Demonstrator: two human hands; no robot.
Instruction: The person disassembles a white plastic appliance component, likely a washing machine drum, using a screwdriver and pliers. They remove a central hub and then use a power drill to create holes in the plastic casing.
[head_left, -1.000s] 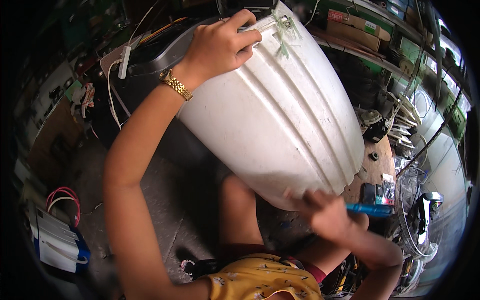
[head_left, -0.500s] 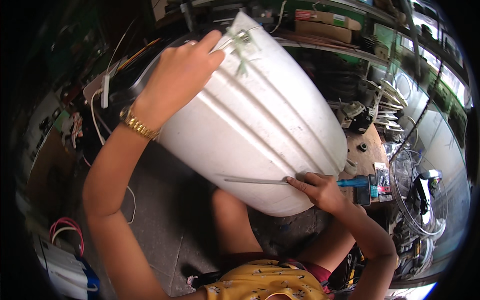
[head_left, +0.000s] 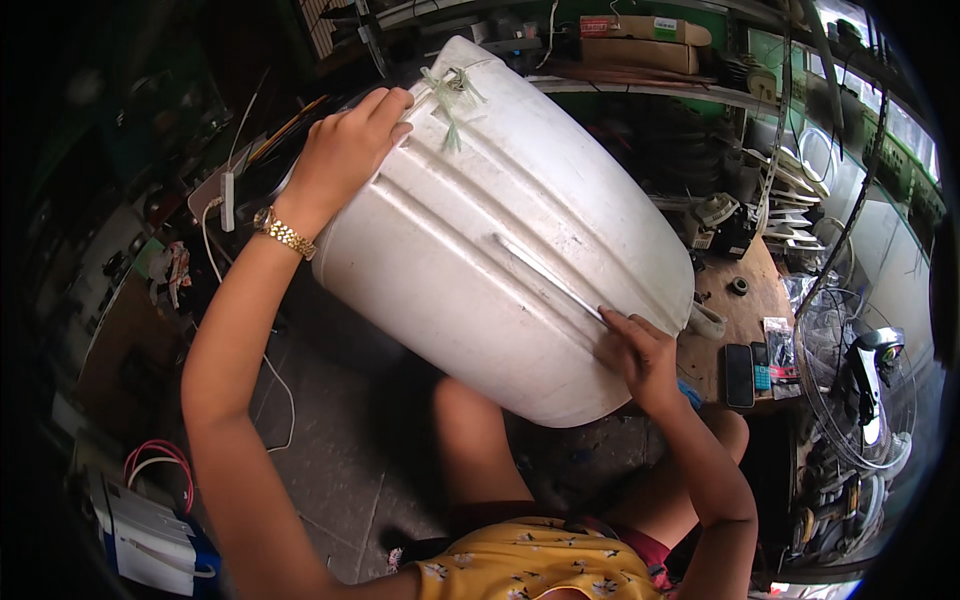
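A ribbed white plastic shell [head_left: 540, 210] lies slanted across the middle of the view, in front of the person and above the knees, its ridges running from upper left to lower right. A slim steel tool [head_left: 550, 277] slants over its outer face in nearly the same direction as the ridges; whether the shank presses on the plastic along its length or only near the tip, one cannot tell. The blue handle [head_left: 690, 393] shows only as a small patch beneath the right forearm.

The right hand [head_left: 645, 350] is the nearer one to the tool, over the lower right end of the shell. Its fingers are clamped on the tool, and the shank reaches from them up and leftward, its tip pointing roughly toward the left hand [head_left: 350, 150] but well apart from it. The left hand's fingers lie close together, bent over the shell's upper left edge just beside a green tie [head_left: 452, 100]; the thumb is hidden, so one cannot tell whether they pinch or merely steady it.

Farther out, a gold wristwatch [head_left: 285, 233] circles the left wrist, and a dark phone [head_left: 739, 376] lies on the wooden surface [head_left: 750, 315] to the right of the shell
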